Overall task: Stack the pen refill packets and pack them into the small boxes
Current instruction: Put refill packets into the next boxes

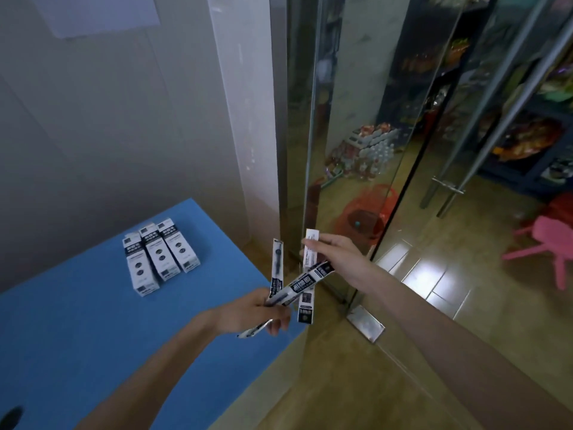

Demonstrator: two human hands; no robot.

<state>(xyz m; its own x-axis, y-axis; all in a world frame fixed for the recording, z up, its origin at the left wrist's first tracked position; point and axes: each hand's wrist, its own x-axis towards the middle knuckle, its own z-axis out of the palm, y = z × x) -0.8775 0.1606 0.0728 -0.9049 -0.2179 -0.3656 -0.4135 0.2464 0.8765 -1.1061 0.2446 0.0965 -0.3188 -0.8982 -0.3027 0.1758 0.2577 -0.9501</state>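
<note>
From the head camera, both hands are raised in the middle of the scene, over the right edge of a blue table (pixel 77 321) and the tan floor (pixel 325 383) beside it.

The left hand (pixel 248 311) is curled closed round the lower ends of two pen refill packets. One, the upright packet (pixel 277 265), rises almost straight up from the fist. The other, the slanted packet (pixel 305 283), leans up and to the right, its near end sticking out below the fingers. The two fan apart from the grip.

The right hand (pixel 336 259) is to the right and slightly farther off. Its thumb and fingers pinch the top part of a third, white packet (pixel 307 302), which hangs down nearly vertical. The other fingers are loosely bent, not spread. The slanted packet crosses in front of the white packet just below this hand; whether the two touch cannot be told.

On the table, to the left and farther away, three small boxes (pixel 161 256) lie flat side by side, touching, their long sides pointing away from the person. They are white with black print. Neither hand is near them.

To the right stands a glass door (pixel 372 135) with a metal frame, and a pink stool (pixel 548 243) sits on the floor at the far right.
</note>
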